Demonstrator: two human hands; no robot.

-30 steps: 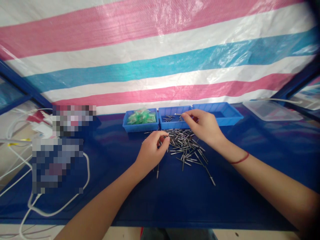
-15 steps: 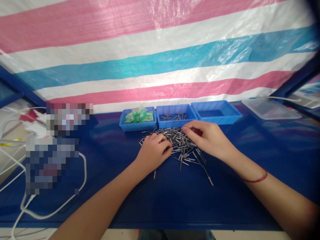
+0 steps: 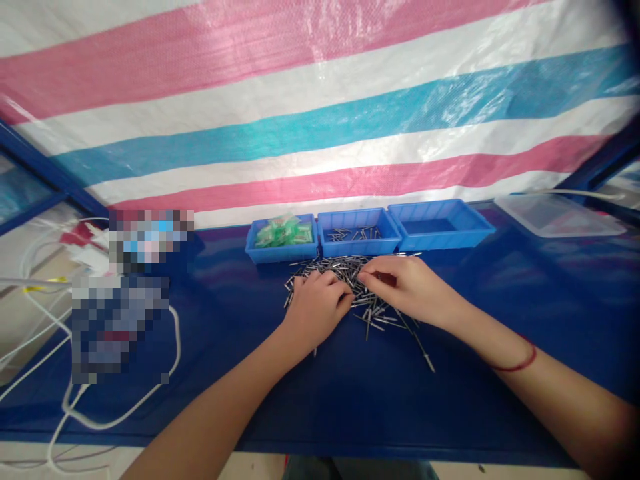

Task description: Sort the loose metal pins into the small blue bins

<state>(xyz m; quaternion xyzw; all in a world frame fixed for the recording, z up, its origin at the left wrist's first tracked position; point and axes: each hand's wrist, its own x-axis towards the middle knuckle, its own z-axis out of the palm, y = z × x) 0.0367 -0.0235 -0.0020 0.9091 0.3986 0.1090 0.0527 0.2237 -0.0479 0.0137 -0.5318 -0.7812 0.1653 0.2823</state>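
A loose pile of thin metal pins [image 3: 373,308] lies on the blue table [image 3: 350,393] in front of three blue trays. My left hand [image 3: 317,309] rests on the pile's left side, fingers curled over pins. My right hand [image 3: 407,285] lies on the right side, thumb and fingers pinched together at the pile's middle, almost touching my left fingers. What either hand grips is hidden. The middle tray [image 3: 357,232] holds a few pins. The left tray [image 3: 281,237] holds green plastic parts. The right tray [image 3: 440,225] looks empty.
A clear plastic lid or tray [image 3: 557,215] sits at the back right. White cables [image 3: 125,407] loop at the table's left, near blurred-out items. A striped pink, white and blue tarp [image 3: 320,113] hangs behind the trays. One stray pin [image 3: 425,357] lies nearer me.
My right hand came back from the middle tray down onto the pile, then slid left toward my left hand. My left hand stayed on the pile, fingers curling tighter.
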